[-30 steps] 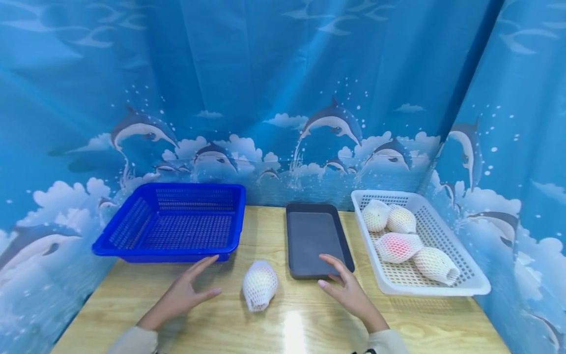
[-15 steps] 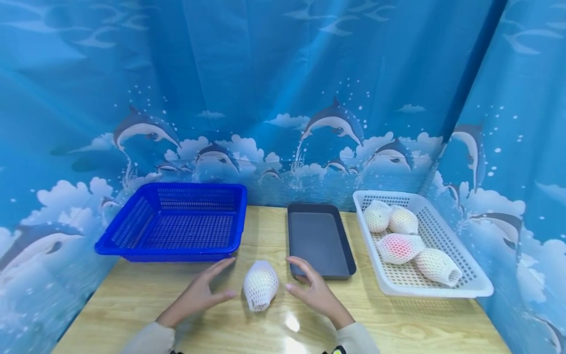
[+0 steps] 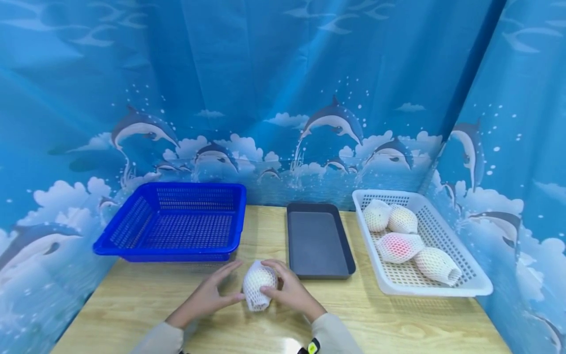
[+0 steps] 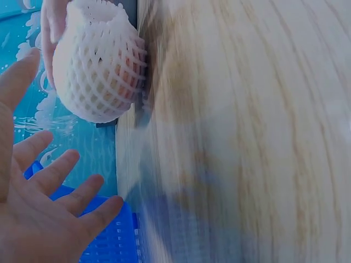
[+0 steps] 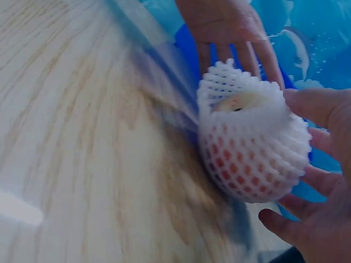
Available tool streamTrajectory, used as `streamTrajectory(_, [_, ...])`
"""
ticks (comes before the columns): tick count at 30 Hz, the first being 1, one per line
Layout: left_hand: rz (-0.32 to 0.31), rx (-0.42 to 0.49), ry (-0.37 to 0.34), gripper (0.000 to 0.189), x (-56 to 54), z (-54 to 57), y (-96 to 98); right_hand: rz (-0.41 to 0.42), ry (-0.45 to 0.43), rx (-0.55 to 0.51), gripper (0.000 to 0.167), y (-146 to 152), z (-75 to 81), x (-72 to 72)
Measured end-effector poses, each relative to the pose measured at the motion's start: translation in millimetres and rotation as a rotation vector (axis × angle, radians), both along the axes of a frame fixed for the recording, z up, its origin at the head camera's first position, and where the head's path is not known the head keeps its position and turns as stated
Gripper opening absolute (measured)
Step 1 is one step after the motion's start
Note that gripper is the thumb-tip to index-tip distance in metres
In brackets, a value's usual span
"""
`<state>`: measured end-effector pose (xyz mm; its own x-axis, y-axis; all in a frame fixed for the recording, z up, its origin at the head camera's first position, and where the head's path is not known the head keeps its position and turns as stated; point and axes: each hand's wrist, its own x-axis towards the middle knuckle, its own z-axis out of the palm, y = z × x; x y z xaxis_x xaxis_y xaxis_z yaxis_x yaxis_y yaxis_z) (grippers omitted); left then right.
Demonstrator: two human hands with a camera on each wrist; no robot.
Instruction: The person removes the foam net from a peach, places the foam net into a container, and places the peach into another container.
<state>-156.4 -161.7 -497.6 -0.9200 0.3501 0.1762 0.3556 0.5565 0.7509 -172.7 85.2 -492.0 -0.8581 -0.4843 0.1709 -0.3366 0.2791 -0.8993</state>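
1. We see a table (image 3: 398, 324) with a pale wood-grain top, its streaks running in long wavy lines; we note a bright patch of glare on the wood, nearer the person than the dark tray.
2. We find the dark tray (image 3: 320, 241), shallow and rectangular, lying flat with its long sides running away from the person.
3. Left of the dark tray we see a blue basket (image 3: 174, 251) with slotted walls, bare wood between the two.
4. Right of the dark tray, just beside it, we see a white basket (image 3: 442, 292).
5. Left of the dark tray and nearer the person, we see a foam-netted fruit (image 3: 256, 285) on the wood.
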Motion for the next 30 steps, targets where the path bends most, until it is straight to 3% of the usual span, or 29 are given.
streamTrajectory(5, [-0.007,0.011,-0.02,0.085,0.7,0.8,-0.1,0.008,0.008,0.084,0.063,-5,-8.8,-8.8])
streamTrajectory(13, [-0.005,0.015,-0.054,0.083,2.2,0.0,-2.5,0.095,-0.089,0.168,0.072,-11,-4.2,-14.5])
streamTrajectory(16, [-0.001,0.011,-0.061,0.084,2.0,0.0,-3.4,0.122,-0.087,0.188,0.073,-13,-4.5,-17.7])
streamTrajectory(25, [0.007,-0.005,-0.032,0.083,1.8,0.3,-4.7,0.095,-0.048,0.178,0.07,-13,-8.4,-18.6])
streamTrajectory(30, [0.016,-0.012,-0.023,0.084,1.5,0.3,-3.9,0.066,-0.056,0.109,0.069,-8,-5.1,-17.8])
